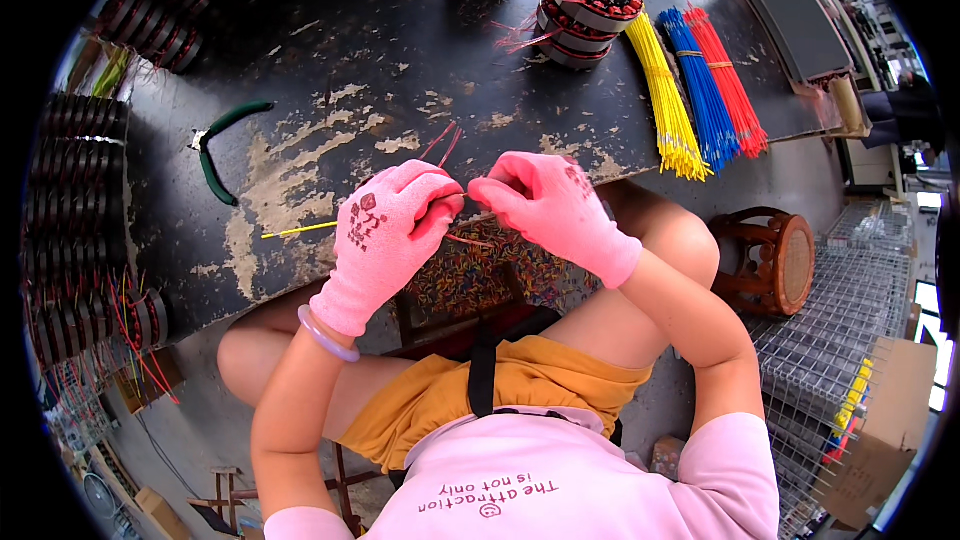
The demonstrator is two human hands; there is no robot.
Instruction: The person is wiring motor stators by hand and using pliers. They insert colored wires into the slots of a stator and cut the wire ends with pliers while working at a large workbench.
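Both of my hands wear pink knit gloves and meet at the table's near edge. My left hand (395, 225) is closed, pinching thin red wires (448, 143) whose loose ends stick up beyond its fingers. Close beside it, my right hand (555, 208) is closed too, thumb against fingertips, at a fine strand between the hands. The exact ends in the pinch are too small to make out. A yellow wire (300, 230) lies on the table and passes behind my left hand. Farther left rest green-handled pliers (212, 152), their handles spread.
Wound motor stators (590, 15) stand stacked at the back, with more stacks (80, 200) along the left. Tied bundles of yellow (665, 100), blue (703, 90) and red wires (728, 80) lie at the right. Below are wire scraps (460, 275), a wooden stool (765, 262) and a wire-mesh cage (830, 320).
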